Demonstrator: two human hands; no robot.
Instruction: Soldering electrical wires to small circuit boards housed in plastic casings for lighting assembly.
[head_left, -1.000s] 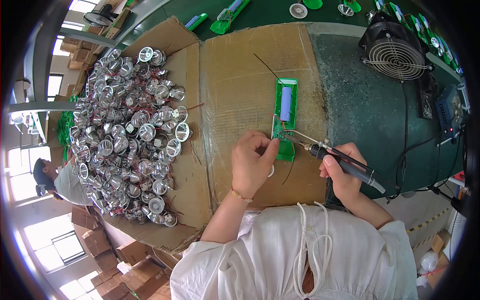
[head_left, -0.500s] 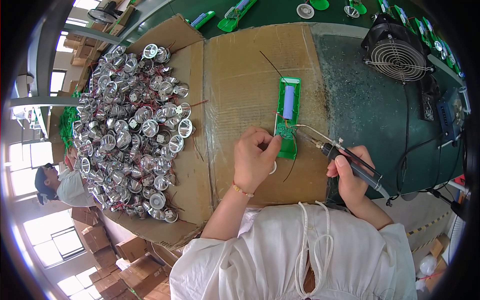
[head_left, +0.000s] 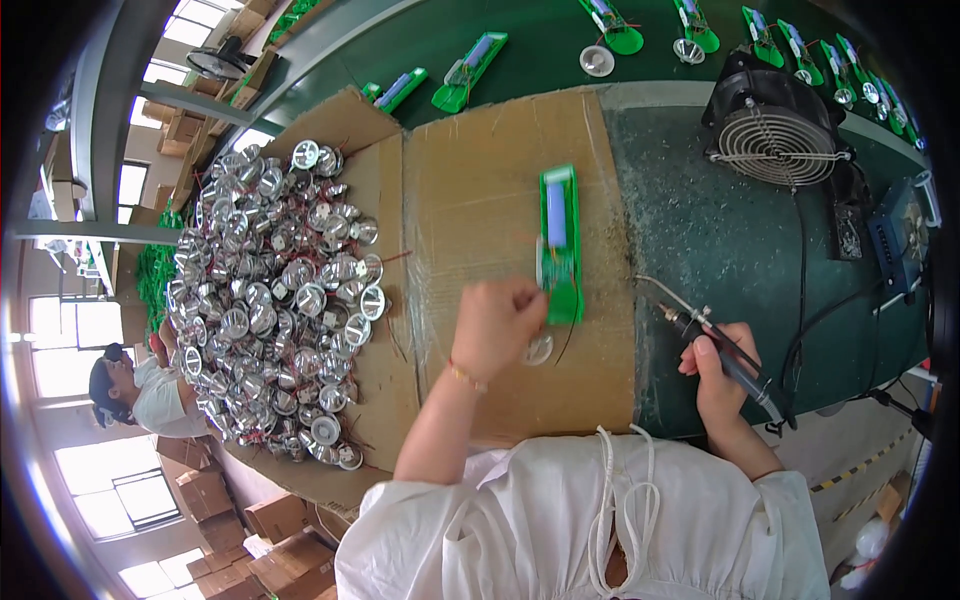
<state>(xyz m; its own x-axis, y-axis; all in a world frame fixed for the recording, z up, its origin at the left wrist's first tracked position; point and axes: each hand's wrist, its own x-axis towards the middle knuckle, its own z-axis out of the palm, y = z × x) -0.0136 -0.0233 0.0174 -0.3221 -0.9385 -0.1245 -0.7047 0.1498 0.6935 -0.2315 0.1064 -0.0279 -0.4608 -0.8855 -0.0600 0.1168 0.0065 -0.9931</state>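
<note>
A long green plastic housing (head_left: pixel 567 300) lies on the cardboard, with a purple-blue cylindrical battery (head_left: pixel 556 215) in its upper part and a small green circuit board (head_left: pixel 560 265) below. My left hand (head_left: pixel 497 322) is closed at the housing's lower left edge; what its fingertips pinch, if anything, is hidden. Just under that hand, a round reflector cup (head_left: pixel 539 350) partly shows. In my right hand (head_left: pixel 722 372) is a soldering iron (head_left: pixel 735 368) with a thin bent metal tube along it. Its tip points up and left, apart from the board, near the cardboard's right edge.
A cardboard box (head_left: pixel 385 420) full of shiny reflector cups with red wires stands at left. Upper right is a black fan (head_left: pixel 778 140) with a wire guard, beside a blue control unit (head_left: pixel 900 228). More green housings (head_left: pixel 470 72) line the back. Another person (head_left: pixel 150 390) is at far left.
The soldering iron has drawn back rightward from the circuit board. My left hand has turned and its fingers have curled in more. The housing sits at a slightly different tilt.
</note>
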